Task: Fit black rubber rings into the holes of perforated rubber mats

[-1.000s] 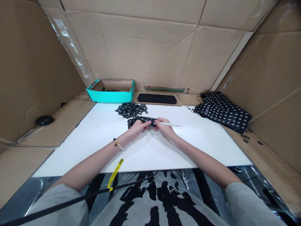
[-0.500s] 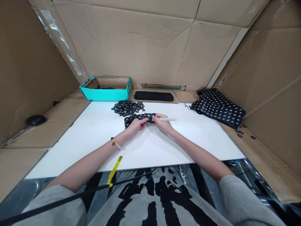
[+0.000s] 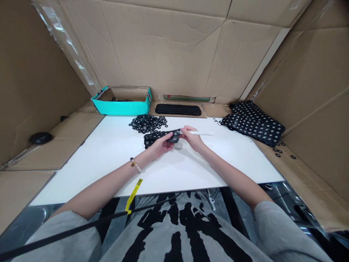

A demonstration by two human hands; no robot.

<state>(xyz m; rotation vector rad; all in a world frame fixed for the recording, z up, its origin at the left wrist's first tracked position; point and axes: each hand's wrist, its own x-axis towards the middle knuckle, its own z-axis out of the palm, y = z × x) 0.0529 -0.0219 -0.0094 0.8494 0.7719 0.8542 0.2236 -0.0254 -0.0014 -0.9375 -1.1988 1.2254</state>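
Note:
My left hand (image 3: 161,146) is closed on the near edge of a black perforated strip (image 3: 151,138), its thumb lying along the top. Pale round spots run over the strip, which is raised off the table at its right end. In my right hand (image 3: 192,137) is a slim white pen-like tool (image 3: 204,133), pointing left with its tip at the strip's right end. What the tip touches is too small to make out. Just behind the strip lies a pile of small black rings (image 3: 145,124).
A turquoise-edged cardboard box (image 3: 121,108) with black rings inside stands at the back left. Beside it lies a flat black perforated panel (image 3: 178,109). Black dotted sheets (image 3: 255,123) are stacked at the right, near loose rings (image 3: 277,155). Cardboard walls (image 3: 163,51) surround the white table (image 3: 174,174).
My right hand has moved slightly up and right with the pen-like tool, apart from the left fingers. My left thumb now lies over the strip, whose right end has tilted.

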